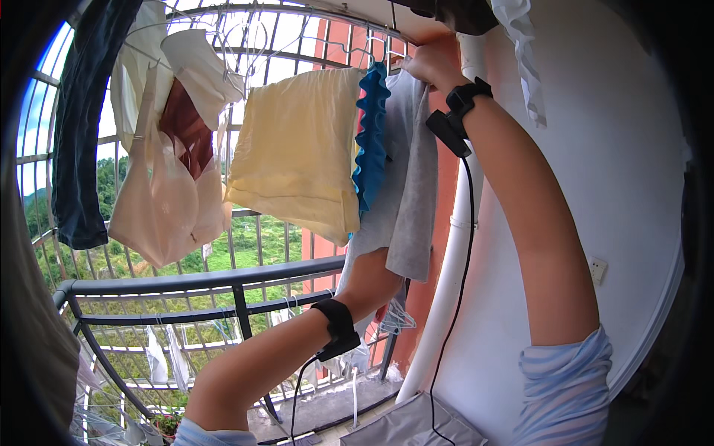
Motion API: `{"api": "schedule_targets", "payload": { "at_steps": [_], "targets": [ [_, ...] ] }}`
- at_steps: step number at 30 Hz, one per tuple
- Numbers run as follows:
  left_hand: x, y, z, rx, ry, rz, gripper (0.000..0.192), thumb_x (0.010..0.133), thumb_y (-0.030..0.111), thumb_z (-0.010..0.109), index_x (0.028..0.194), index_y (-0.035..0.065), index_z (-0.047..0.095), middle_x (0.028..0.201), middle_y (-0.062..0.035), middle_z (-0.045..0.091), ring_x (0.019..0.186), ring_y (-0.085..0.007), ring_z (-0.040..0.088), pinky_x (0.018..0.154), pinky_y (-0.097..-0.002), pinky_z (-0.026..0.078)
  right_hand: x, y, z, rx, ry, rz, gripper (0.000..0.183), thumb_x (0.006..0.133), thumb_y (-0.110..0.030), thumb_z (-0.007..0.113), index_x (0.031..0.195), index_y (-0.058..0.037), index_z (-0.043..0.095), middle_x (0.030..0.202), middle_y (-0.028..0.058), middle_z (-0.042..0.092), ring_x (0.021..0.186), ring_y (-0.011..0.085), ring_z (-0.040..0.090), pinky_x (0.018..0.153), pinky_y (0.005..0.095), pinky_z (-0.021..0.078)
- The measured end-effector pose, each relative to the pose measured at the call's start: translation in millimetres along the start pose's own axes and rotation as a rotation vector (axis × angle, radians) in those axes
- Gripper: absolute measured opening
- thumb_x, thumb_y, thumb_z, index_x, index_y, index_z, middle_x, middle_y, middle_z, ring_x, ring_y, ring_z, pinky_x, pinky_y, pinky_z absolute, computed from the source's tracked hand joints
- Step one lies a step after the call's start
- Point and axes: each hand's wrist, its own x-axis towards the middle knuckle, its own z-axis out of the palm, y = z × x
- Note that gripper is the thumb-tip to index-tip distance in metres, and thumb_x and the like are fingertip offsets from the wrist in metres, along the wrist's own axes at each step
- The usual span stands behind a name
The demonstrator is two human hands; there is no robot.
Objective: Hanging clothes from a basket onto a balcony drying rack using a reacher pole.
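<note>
A light grey long-sleeved garment [410, 167] hangs by wire hangers [385, 44] at the right end of the row of laundry. At its top corner, my right hand [432, 67] is raised, fingers closed on the fabric beside the hanger; the fingertips are partly hidden. My left hand [372, 273] reaches up behind the grey sleeve, so its fingers are out of sight. Against the grey garment's left side hangs a blue piece with a ruffled edge [371, 134]. Left of that is a folded pale yellow cloth [298, 150].
A beige bra [162, 200] and dark trousers [83, 128] hang further left. Metal window bars [259, 240] and a dark handrail [195, 283] enclose the balcony. A white drainpipe [454, 251] runs beside the wall. Cables trail from both wrist straps. Below lies a grey cover [413, 426].
</note>
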Motion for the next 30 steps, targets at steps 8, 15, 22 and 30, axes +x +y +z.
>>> {"api": "schedule_targets", "payload": {
  "at_steps": [8, 15, 22, 30],
  "targets": [
    [2.5, -15.1, -27.0, 0.151, -0.076, 0.157, 0.019, 0.076, 0.008, 0.054, 0.094, 0.0010, 0.055, 0.086, -0.0196, 0.060, 0.080, -0.0369, 0.059, 0.070, -0.0403, 0.050, 18.6, 25.4, 4.4, -0.276, 0.139, -0.053, 0.029, 0.081, -0.016, 0.048, 0.097, 0.0003, 0.065, 0.105, 0.0231, 0.060, 0.099, 0.0333, 0.059, 0.084, 0.0393, 0.0477],
    [14.4, 3.6, -3.2, 0.156, 0.004, 0.325, 0.040, 0.076, 0.013, 0.058, 0.111, -0.0026, 0.047, 0.104, -0.0211, 0.051, 0.097, -0.0351, 0.053, 0.076, -0.0404, 0.048, 0.0, 52.3, -73.2, -0.270, 0.502, -0.169, 0.043, 0.091, -0.036, 0.042, 0.085, 0.0000, 0.065, 0.085, 0.0223, 0.063, 0.081, 0.0378, 0.060, 0.075, 0.0447, 0.0470],
    [3.2, 22.0, 63.0, -0.150, -0.204, 0.128, 0.059, 0.076, 0.011, 0.055, 0.131, 0.0065, 0.035, 0.120, -0.0213, 0.046, 0.105, -0.0386, 0.050, 0.087, -0.0426, 0.044, -139.5, 158.2, -115.9, -0.409, 0.349, -0.201, 0.053, 0.086, -0.046, 0.050, 0.063, 0.0009, 0.057, 0.059, 0.0193, 0.056, 0.058, 0.0357, 0.057, 0.056, 0.0419, 0.0431],
    [-14.5, 43.8, 167.6, -0.095, 0.027, 0.091, 0.064, 0.072, 0.014, 0.062, 0.131, 0.0095, 0.038, 0.132, -0.0159, 0.038, 0.121, -0.0344, 0.037, 0.101, -0.0417, 0.031, -298.0, 237.2, -193.9, -0.287, 0.243, 0.174, 0.054, 0.089, -0.041, 0.052, 0.054, -0.0015, 0.043, 0.043, 0.0050, 0.035, 0.042, 0.0133, 0.031, 0.043, 0.0305, 0.0297]
  ]
}}
